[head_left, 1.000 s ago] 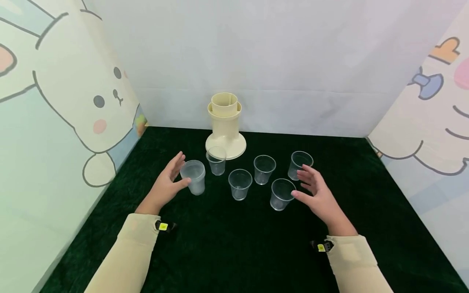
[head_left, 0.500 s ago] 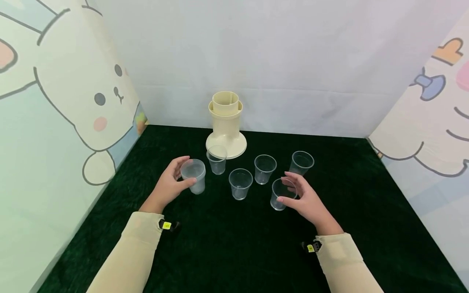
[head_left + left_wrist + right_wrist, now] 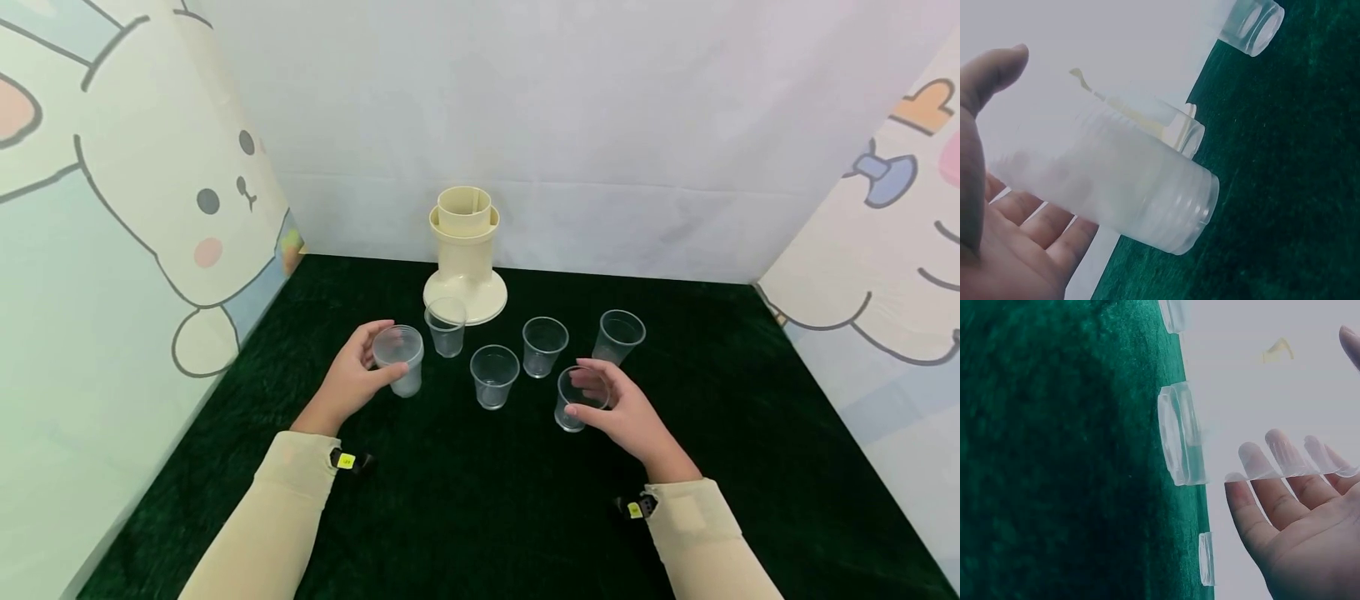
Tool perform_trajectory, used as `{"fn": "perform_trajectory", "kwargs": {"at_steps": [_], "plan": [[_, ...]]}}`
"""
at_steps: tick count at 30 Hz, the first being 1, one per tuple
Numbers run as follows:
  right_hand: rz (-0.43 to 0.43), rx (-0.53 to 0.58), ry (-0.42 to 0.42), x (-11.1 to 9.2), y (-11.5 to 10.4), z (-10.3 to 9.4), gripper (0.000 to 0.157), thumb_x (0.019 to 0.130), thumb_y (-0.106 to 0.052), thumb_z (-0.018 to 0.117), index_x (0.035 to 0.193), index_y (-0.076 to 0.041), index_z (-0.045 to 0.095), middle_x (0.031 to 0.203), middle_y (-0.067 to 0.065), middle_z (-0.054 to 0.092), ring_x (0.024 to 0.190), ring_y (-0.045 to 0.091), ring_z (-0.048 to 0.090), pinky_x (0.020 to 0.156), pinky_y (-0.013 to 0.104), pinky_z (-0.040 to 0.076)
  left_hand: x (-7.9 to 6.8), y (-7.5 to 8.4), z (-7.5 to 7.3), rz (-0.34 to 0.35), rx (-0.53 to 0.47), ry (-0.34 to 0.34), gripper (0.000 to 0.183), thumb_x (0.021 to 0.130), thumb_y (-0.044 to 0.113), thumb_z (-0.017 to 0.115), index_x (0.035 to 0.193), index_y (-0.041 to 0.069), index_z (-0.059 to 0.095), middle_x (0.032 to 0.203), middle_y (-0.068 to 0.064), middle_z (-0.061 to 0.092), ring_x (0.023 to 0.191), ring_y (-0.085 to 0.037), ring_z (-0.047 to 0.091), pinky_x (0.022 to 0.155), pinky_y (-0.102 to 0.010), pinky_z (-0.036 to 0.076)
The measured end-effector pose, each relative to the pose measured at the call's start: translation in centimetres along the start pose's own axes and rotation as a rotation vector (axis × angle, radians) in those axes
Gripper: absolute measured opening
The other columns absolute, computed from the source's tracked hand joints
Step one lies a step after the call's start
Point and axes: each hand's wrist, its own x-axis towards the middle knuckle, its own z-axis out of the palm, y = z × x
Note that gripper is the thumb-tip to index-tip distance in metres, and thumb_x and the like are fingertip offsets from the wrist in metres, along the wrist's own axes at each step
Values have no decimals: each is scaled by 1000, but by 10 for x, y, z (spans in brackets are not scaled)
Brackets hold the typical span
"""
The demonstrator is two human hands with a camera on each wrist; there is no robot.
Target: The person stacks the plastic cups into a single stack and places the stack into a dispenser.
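Note:
In the head view my left hand [image 3: 347,379] holds a nested stack of clear plastic cups [image 3: 407,381], thumb on the near side and fingers behind. The left wrist view shows the ridged bottom of this stack [image 3: 1175,203] over the green cloth. My right hand [image 3: 630,417] grips a single clear plastic cup [image 3: 567,415] at the front right, its fingers showing through the wall. In the right wrist view the base of this cup [image 3: 1182,440] stands at the cloth, and its upper part is washed out against the white wall.
Single clear cups stand between and behind my hands: a back left cup [image 3: 447,342], a front middle cup [image 3: 493,387], a centre cup [image 3: 543,354] and a back right cup [image 3: 619,329]. Behind them rises a cream round-based holder [image 3: 463,262] on the dark green cloth [image 3: 480,508].
My right hand has moved left and closed around the front right cup. My left hand has moved slightly right and drawn its thumb and fingers around the stack. The cups keep their places.

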Motion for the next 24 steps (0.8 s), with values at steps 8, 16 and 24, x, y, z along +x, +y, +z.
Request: {"fn": "perform_trajectory", "kwargs": {"at_steps": [8, 16, 24], "plan": [[-2, 9, 14, 0, 0, 2, 69, 92, -25, 80, 150, -16, 44, 141, 10, 59, 131, 30, 56, 110, 59, 41, 1, 1, 2, -24, 25, 27, 79, 89, 39, 82, 153, 14, 42, 146, -8, 53, 133, -27, 54, 112, -53, 42], [-17, -4, 49, 2, 0, 4, 63, 94, -24, 79, 148, -14, 47, 137, 9, 62, 126, 28, 59, 107, 56, 45, 1, 0, 0, -10, 49, 21, 76, 90, 39, 82, 152, 15, 45, 144, -7, 54, 131, -27, 55, 111, -51, 43], [-38, -32, 91, 3, -10, 4, 59, 94, -24, 79, 145, -13, 50, 133, 10, 64, 122, 25, 62, 102, 42, 52, 1, -1, 0, -12, 70, 21, 74, 89, 42, 81, 150, 19, 47, 144, -6, 54, 132, -27, 54, 113, -51, 42]]}}
